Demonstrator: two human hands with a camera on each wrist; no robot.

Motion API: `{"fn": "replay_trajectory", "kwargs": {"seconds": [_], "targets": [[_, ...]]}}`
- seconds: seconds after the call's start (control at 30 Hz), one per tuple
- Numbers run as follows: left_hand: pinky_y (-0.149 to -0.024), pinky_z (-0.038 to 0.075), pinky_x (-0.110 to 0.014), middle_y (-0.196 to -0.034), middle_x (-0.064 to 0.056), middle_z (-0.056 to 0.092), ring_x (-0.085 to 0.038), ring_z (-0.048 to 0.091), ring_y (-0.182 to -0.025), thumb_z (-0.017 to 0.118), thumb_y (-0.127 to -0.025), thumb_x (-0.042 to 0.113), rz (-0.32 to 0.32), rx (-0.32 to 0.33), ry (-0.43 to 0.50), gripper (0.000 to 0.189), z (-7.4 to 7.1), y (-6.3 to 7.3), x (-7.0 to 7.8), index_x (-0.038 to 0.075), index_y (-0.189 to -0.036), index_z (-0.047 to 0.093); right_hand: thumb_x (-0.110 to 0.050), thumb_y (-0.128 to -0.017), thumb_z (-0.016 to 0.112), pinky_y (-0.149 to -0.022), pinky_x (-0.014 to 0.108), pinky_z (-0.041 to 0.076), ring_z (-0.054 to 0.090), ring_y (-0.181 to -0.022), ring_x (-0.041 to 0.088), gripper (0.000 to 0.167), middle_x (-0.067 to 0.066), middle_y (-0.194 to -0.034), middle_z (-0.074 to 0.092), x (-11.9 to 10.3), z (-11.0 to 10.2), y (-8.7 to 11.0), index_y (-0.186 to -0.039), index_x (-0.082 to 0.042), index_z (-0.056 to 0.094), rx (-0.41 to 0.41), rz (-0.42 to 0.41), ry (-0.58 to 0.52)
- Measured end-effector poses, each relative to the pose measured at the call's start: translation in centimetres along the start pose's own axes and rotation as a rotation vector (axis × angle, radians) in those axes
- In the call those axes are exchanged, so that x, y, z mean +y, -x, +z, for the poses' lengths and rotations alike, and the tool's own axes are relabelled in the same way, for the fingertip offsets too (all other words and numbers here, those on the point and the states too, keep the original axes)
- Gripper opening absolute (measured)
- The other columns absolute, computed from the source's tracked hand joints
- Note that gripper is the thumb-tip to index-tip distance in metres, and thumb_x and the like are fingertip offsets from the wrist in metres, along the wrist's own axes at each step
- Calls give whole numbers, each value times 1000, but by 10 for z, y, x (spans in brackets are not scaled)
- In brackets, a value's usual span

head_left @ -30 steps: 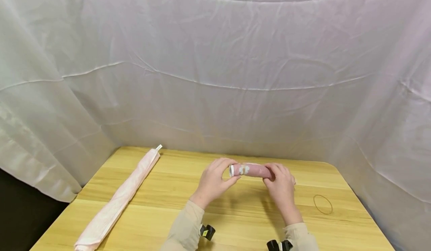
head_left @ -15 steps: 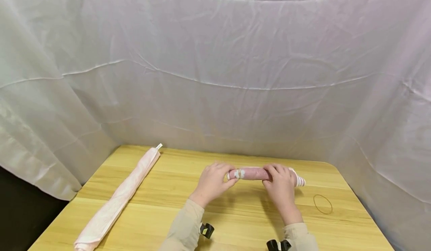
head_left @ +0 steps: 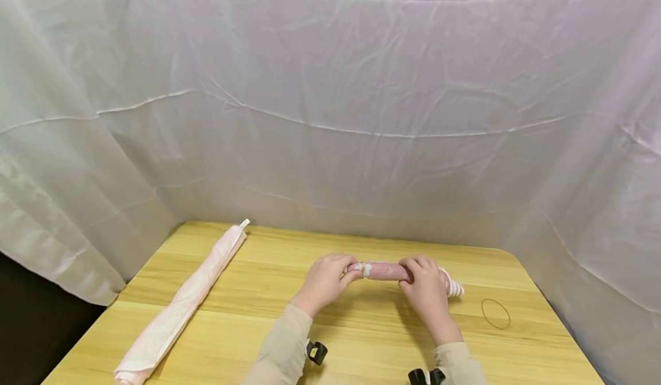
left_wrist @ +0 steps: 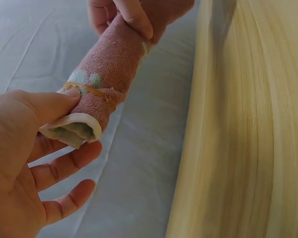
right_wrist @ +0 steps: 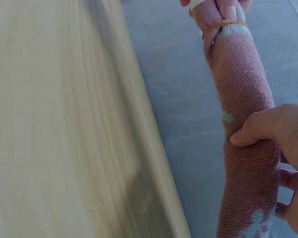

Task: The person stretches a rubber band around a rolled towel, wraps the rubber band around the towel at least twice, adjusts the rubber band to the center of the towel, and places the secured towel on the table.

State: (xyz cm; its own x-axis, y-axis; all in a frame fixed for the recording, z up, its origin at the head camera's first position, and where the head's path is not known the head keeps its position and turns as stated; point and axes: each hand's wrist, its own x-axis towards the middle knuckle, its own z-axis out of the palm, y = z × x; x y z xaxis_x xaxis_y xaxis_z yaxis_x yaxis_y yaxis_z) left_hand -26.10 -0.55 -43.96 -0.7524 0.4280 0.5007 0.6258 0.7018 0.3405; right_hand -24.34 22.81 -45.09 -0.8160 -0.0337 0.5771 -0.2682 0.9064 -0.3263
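A rolled pink towel (head_left: pixel 386 271) with pale flower patches is held up above the table, lying crosswise between both hands. Thumb and fingers of my left hand (head_left: pixel 324 280) pinch its left end, right at a tan rubber band (left_wrist: pixel 92 89) wound round the roll. The open spiral end with a white hem faces the left wrist view. My right hand (head_left: pixel 426 291) grips the roll further along, its thumb (right_wrist: pixel 253 130) lying across the terry cloth. Past that hand, a pink-and-white striped end (head_left: pixel 454 285) sticks out to the right.
A long, pale pink cloth roll (head_left: pixel 181 310) with a white tag lies slantwise on the left of the wooden table (head_left: pixel 268 293). A loose rubber band (head_left: pixel 496 314) lies on the right. White curtains (head_left: pixel 330 161) hang behind and at both sides.
The roll has dropped slightly toward the table and its left end has turned away from view. The left hand has slid over that end; the striped right end has come into sight.
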Motion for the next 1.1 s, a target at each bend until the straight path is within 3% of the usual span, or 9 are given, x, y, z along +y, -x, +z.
{"fn": "replay_trajectory", "kwargs": {"seconds": [0.13, 0.27, 0.4, 0.5, 0.6, 0.73, 1.0, 1.1], "targets": [[-83, 55, -35, -96, 5, 74, -12, 69, -87, 63, -93, 36, 3, 12, 1, 19, 1, -1, -2, 19, -98, 69, -7, -69, 80, -82, 55, 46, 60, -100, 35, 33, 9, -104, 69, 1, 3, -1, -100, -11, 70, -56, 23, 14], [-83, 55, -36, -96, 4, 75, -13, 69, -86, 63, -93, 34, -9, 38, 15, 17, 1, -1, -3, 19, -97, 70, -6, -69, 80, -86, 55, 48, 61, -101, 36, 36, 11, -104, 69, 0, 6, -1, -103, -9, 69, -88, -19, -16], [-75, 54, -30, -92, 5, 74, -9, 66, -77, 63, -93, 35, -50, 50, 54, 18, 0, 0, -5, 19, -96, 70, -1, -69, 79, -92, 53, 48, 60, -103, 36, 41, 13, -106, 68, -3, 9, -1, -107, -7, 67, -95, -73, -147], [-64, 48, -22, -86, 5, 72, -5, 59, -67, 63, -94, 34, -92, 37, 106, 18, -1, -1, -7, 18, -95, 70, -2, -72, 80, -95, 45, 48, 59, -107, 29, 39, 10, -108, 67, -9, 11, 0, -108, -8, 67, -88, -77, -286], [-59, 45, -18, -84, 4, 70, -3, 55, -65, 63, -94, 31, -145, 0, 207, 17, -1, -2, -7, 15, -95, 69, -2, -77, 79, -93, 28, 51, 60, -105, 17, 30, 9, -106, 67, -17, 14, 0, -104, -7, 68, -75, -79, -486], [-64, 49, -19, -90, -1, 69, -5, 60, -74, 60, -96, 25, -222, -52, 383, 15, -1, -3, -7, 12, -98, 67, -2, -79, 76, -89, 12, 50, 57, -105, 8, 17, 10, -106, 66, -30, 17, 1, -95, -8, 72, -92, -73, -698], [-61, 50, -21, -87, -7, 70, -7, 60, -72, 58, -97, 21, -312, -66, 633, 15, 0, -3, -3, 7, -102, 62, -10, -81, 77, -92, 14, 46, 45, -118, 23, 11, 13, -118, 62, -50, 19, 3, -91, -13, 73, -130, 58, -715], [-63, 53, -21, -89, -9, 70, -7, 62, -74, 60, -96, 20, -327, -48, 716, 15, 2, -3, -2, 5, -99, 61, -12, -84, 74, -97, 22, 49, 44, -127, 28, 9, 16, -124, 60, -56, 17, 3, -93, -11, 72, -152, 99, -741]]}}
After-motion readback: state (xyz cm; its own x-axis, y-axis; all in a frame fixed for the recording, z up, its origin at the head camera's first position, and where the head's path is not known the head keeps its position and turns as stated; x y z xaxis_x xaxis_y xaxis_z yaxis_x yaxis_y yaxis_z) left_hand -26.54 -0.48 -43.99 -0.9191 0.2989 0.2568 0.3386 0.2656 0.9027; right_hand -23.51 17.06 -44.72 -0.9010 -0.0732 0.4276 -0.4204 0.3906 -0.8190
